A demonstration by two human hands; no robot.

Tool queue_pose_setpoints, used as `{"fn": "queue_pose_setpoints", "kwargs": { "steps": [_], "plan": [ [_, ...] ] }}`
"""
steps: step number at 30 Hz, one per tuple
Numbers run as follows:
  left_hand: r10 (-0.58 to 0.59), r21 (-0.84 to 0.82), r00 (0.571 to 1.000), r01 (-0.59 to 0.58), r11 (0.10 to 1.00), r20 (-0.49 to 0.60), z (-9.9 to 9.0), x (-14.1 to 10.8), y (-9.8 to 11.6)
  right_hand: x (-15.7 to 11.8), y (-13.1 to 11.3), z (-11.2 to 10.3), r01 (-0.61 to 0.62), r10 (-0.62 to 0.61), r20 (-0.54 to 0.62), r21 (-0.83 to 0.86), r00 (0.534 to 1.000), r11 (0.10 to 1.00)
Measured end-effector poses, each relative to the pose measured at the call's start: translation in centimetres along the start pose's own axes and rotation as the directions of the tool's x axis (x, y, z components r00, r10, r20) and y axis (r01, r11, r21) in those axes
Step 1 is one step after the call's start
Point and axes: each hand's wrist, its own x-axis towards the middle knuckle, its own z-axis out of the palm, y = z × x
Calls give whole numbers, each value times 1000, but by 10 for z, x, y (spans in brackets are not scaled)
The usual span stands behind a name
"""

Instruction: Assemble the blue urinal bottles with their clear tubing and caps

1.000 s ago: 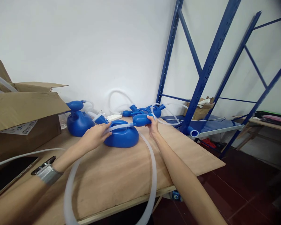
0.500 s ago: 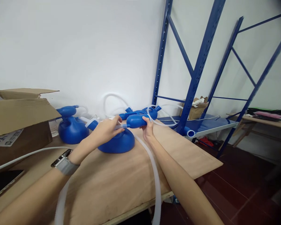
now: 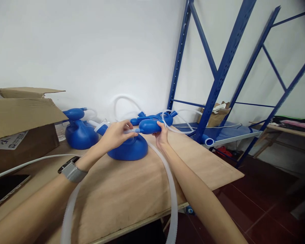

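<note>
My right hand is wrapped round a blue oval plastic handpiece, thumb on its right end. At the handpiece's narrow left end, my left hand pinches a translucent hose; the two parts meet there, but how deep the joint goes is hard to see. Below both hands a round blue plastic bottle sits on the wooden table, its top partly covered by my left hand. A blue neck with a white rim shows just left of that hand. A long ribbed hose hangs over the table's front edge.
An open cardboard box stands at the left, near another blue bottle. More blue bottles with looped hoses lie at the back. To the right, blue metal shelving adjoins the wooden tabletop. A white cable crosses the left side.
The view has shifted slightly, so the scene sits a little differently in frame. Both hands keep the same hold on the hose and the handpiece.
</note>
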Motion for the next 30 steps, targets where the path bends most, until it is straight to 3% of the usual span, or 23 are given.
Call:
{"fn": "queue_pose_setpoints", "kwargs": {
  "steps": [4, 11, 16, 18, 20, 24, 27, 30],
  "plan": [
    [48, 6, 998, -48, 999, 29, 1, 0, 1, -1, 1, 0, 14, -14, -4, -18, 1000, 1000],
    [179, 199, 978, -199, 960, 111, 7, -3, 1, 0, 4, -3, 53, -55, -33, -62, 998, 997],
    [215, 56, 960, -228, 972, 180, 9, -2, 1, 1, 5, -6, 54, -58, -49, -83, 997, 995],
    [162, -56, 977, -156, 986, 139, 10, -1, 0, 0, 6, -5, 46, -50, -48, -79, 998, 996],
    [8, -199, 994, 13, 980, 106, 10, 0, -1, -1, 7, -3, 38, -41, -40, -71, 998, 997],
    [-313, -505, 927, 376, 777, 208, 8, 1, -3, -5, 5, 3, 43, -44, -25, -56, 999, 998],
    [-413, -649, 872, 476, 594, 261, 8, 0, -3, -6, 1, 5, 72, -74, -22, -65, 997, 995],
    [-436, -707, 857, 488, 512, 275, 11, 0, -4, -7, -3, 5, 111, -112, -11, -95, 994, 989]
  ]
}}
